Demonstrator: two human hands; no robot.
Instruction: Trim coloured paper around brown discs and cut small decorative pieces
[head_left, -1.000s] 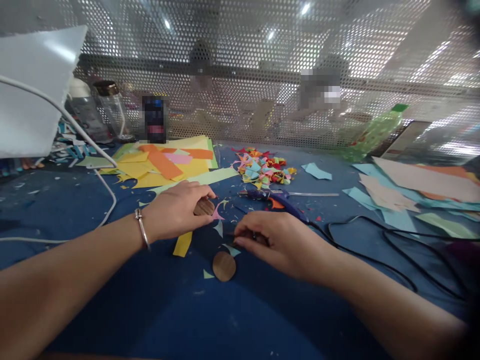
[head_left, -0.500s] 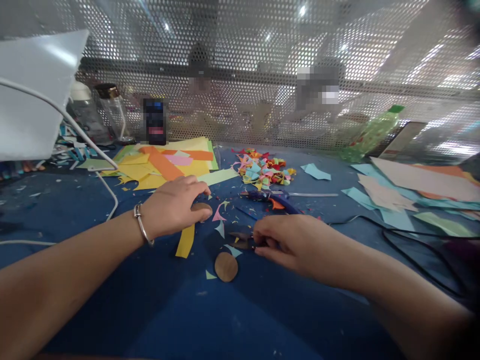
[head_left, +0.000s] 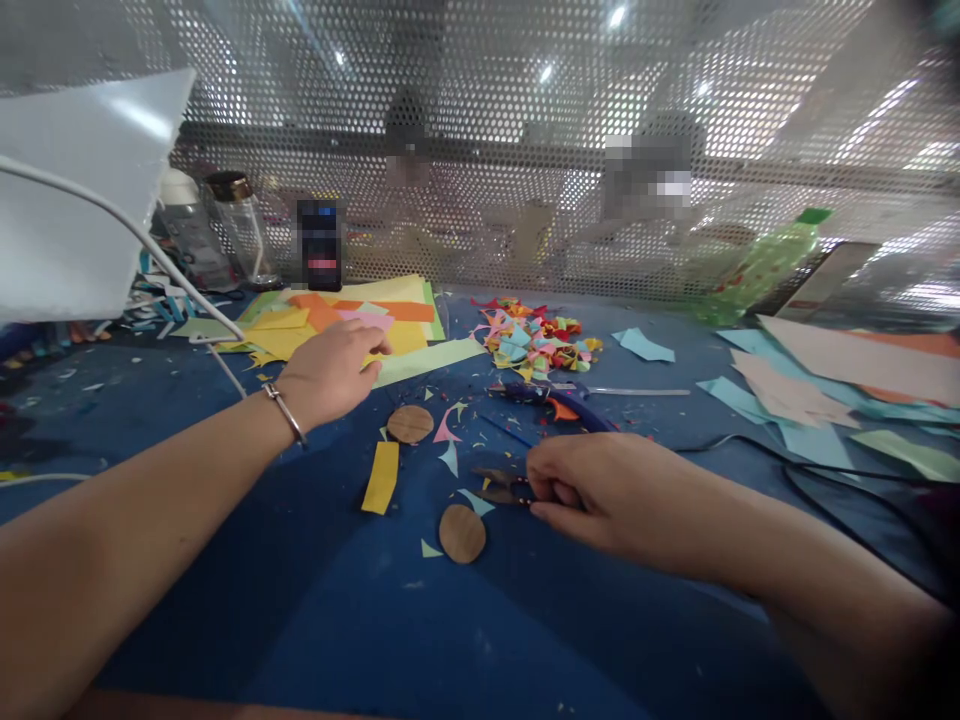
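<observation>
My left hand [head_left: 330, 372] lies spread on the coloured paper stack [head_left: 352, 320]; my right hand [head_left: 592, 485] pinches small scissors [head_left: 501, 487]. Two brown discs [head_left: 410, 423] cut out, lying loose on the counter [head_left: 225, 600]; nothing assembled.

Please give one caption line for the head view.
Left hand reaches over coloured paper sheets; right hand grips small scissors beside two brown discs.

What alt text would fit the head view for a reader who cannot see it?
Over a blue table strewn with paper scraps, the person's left hand reaches onto a stack of yellow and orange paper sheets, while the right hand grips small dark scissors. Two round brown cardboard discs lie between the hands.
</observation>
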